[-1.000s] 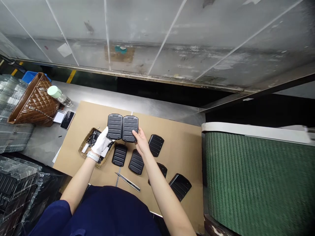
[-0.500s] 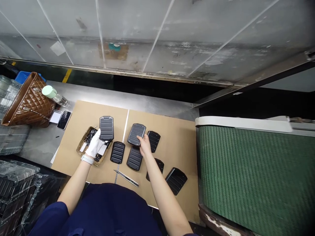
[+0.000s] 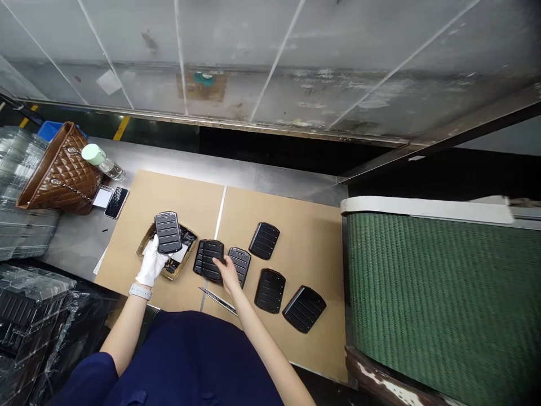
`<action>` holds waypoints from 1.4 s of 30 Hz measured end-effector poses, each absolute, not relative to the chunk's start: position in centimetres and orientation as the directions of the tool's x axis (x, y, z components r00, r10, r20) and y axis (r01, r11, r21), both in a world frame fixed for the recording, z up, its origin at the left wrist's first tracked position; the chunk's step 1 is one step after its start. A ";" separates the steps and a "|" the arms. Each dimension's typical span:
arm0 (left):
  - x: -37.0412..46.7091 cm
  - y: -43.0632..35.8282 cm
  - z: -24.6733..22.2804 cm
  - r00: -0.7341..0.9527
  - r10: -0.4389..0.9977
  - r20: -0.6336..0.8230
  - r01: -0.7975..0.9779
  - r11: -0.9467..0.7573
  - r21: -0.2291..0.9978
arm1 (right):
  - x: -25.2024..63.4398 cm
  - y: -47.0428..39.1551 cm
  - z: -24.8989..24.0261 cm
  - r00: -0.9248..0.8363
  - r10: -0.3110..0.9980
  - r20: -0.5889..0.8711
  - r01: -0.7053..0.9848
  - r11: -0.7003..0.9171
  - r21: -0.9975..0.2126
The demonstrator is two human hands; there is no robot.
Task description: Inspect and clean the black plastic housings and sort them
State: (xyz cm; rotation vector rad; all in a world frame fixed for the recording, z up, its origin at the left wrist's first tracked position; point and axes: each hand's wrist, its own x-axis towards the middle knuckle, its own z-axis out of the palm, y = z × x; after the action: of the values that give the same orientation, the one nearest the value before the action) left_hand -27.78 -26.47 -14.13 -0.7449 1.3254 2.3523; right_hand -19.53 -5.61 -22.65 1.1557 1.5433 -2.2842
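Observation:
White-gloved, my left hand grips a ribbed black panel above a small box of dark parts and white pieces. My bare right hand pinches the right edge of another black panel, which overlaps or lies against a panel beneath it; which one is unclear. Just right of that, a panel is partly covered by my right hand. Three more panels lie farther right on the cardboard: one upper, one middle, one lower.
Tweezers or a slim blade lie near the front edge of the cardboard. A brown bag, a bottle and a phone are at the left. A green ribbed belt borders the right side.
My right hand has moved left and down with its panel, from above the middle panels to the one beside the box. My left hand and its panel have shifted slightly left and down.

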 end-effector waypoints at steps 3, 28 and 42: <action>-27.6 -26.4 -13.8 -0.803 0.019 -0.595 -0.524 -0.497 0.692 | -20.4 -6.0 -22.9 -0.695 0.282 -0.661 0.523 -0.433 -0.734; -26.6 -25.8 -13.0 -0.698 -0.046 -0.715 -0.571 -0.568 0.594 | -41.9 4.0 -27.1 -0.749 0.426 -0.507 0.468 -0.201 -0.860; -26.1 -23.9 -13.3 -0.716 0.031 -0.697 -0.597 -0.544 0.590 | -38.7 6.8 -26.9 -0.737 0.578 -0.350 0.489 0.098 -0.867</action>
State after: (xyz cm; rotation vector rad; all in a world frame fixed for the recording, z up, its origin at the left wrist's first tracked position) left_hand -26.11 -23.93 -13.31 -0.9092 1.2271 2.2931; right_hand -38.72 6.80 -26.94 1.1610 2.3847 -1.8263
